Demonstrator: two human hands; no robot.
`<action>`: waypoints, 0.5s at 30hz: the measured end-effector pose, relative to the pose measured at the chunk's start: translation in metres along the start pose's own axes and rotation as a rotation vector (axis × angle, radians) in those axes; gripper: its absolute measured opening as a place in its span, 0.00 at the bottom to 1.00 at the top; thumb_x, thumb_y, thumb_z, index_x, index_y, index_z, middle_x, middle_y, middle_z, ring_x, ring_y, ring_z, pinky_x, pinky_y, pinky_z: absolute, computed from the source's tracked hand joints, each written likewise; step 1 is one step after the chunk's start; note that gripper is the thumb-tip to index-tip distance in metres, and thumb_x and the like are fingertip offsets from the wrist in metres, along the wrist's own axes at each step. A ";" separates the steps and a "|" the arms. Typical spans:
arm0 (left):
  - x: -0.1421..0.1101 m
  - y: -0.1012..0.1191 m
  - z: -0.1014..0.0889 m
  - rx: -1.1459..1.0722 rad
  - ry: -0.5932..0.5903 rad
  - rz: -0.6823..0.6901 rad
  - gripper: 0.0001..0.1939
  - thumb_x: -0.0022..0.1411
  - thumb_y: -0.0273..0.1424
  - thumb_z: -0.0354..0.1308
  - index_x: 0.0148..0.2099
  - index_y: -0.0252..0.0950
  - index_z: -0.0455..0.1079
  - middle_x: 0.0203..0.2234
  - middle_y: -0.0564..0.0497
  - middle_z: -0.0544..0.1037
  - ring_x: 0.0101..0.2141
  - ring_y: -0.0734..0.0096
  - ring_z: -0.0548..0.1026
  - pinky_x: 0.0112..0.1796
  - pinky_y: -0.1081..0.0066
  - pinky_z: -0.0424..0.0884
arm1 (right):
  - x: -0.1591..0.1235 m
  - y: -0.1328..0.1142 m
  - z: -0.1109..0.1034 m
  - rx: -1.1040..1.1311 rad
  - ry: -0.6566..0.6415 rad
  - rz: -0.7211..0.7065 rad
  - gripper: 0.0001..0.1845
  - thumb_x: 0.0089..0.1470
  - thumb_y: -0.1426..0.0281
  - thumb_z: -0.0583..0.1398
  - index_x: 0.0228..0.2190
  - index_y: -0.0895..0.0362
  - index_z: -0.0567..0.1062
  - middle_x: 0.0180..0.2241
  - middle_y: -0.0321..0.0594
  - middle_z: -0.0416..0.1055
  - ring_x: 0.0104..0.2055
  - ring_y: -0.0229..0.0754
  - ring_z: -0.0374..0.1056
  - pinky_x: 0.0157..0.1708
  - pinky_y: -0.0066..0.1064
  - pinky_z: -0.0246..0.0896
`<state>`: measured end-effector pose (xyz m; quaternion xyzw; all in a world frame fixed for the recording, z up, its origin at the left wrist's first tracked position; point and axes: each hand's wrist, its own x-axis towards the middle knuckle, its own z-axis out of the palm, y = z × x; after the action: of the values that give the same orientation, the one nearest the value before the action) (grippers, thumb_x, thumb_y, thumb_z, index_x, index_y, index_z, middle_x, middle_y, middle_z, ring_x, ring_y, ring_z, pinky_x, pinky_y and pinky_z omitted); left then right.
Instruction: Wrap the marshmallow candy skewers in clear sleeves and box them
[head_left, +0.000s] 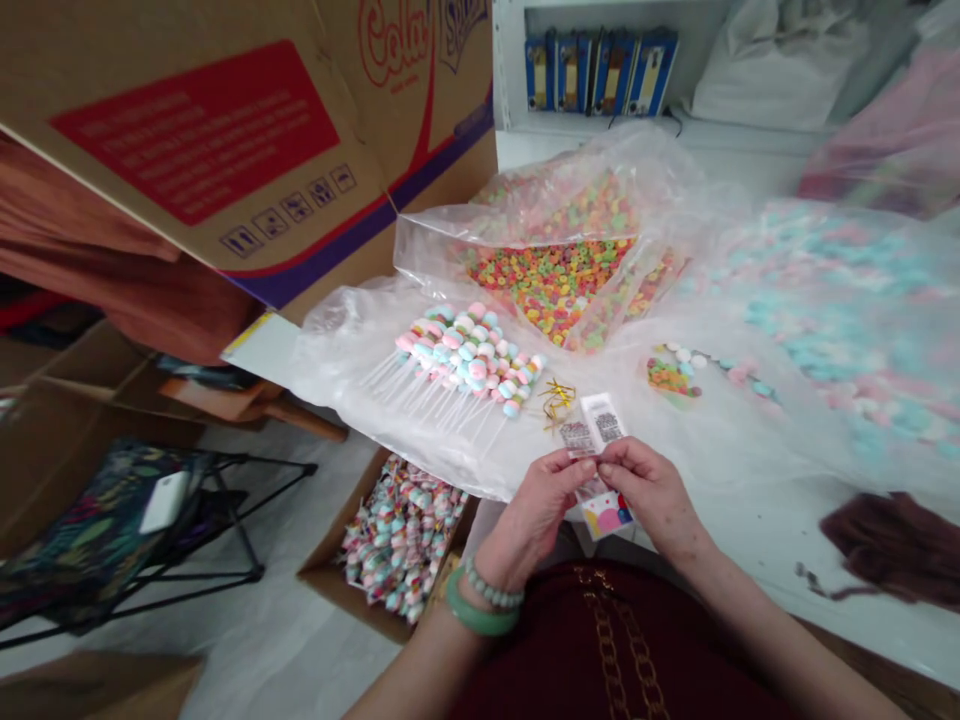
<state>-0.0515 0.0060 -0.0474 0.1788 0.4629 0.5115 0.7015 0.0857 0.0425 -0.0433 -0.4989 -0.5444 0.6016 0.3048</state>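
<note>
left hand (pixel 536 510) and right hand (pixel 652 490) both closed in a tight fingertip pinch on a small flat clear plastic packet (pixel 592 480), with white barcode labels (pixel 596 425) at the far end and a bright printed paper card (pixel 607 512) at the near end (fold hidden by fingers). curly gold twist ties (pixel 556 400) lie just far of the hands; pastel marshmallow pops on thin white sticks (pixel 465 355) lie far left on clear plastic sheeting (pixel 337 370).

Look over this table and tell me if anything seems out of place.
One thing stands out: a small clump of colored cereal rings sits apart from the big pile, with a few pastel marshmallow pieces trailing beside it on the plastic sheet, so it looks spilled.
</note>
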 end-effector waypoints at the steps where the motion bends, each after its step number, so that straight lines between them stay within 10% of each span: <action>1: -0.001 0.001 -0.004 -0.040 0.051 0.012 0.16 0.48 0.36 0.66 0.37 0.29 0.74 0.30 0.47 0.76 0.30 0.72 0.72 0.35 0.71 0.68 | 0.004 0.000 0.008 -0.009 -0.029 0.024 0.05 0.47 0.67 0.59 0.24 0.56 0.69 0.18 0.29 0.61 0.21 0.34 0.55 0.21 0.26 0.49; 8: -0.017 0.014 -0.067 -0.093 0.392 0.140 0.15 0.43 0.37 0.69 0.27 0.31 0.72 0.21 0.53 0.73 0.23 0.78 0.68 0.29 0.75 0.68 | 0.040 -0.009 0.076 0.109 -0.251 0.077 0.04 0.46 0.69 0.59 0.24 0.57 0.70 0.19 0.30 0.65 0.19 0.32 0.57 0.20 0.23 0.50; 15: -0.031 0.033 -0.115 -0.263 0.514 0.255 0.13 0.41 0.33 0.70 0.28 0.31 0.72 0.21 0.53 0.75 0.21 0.78 0.69 0.25 0.77 0.68 | 0.092 -0.030 0.149 0.658 -0.246 0.571 0.03 0.51 0.74 0.56 0.28 0.57 0.64 0.18 0.33 0.67 0.14 0.29 0.54 0.16 0.20 0.48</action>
<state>-0.1666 -0.0327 -0.0673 0.0081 0.5288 0.6793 0.5087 -0.0878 0.0809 -0.0528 -0.4304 -0.1971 0.8573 0.2021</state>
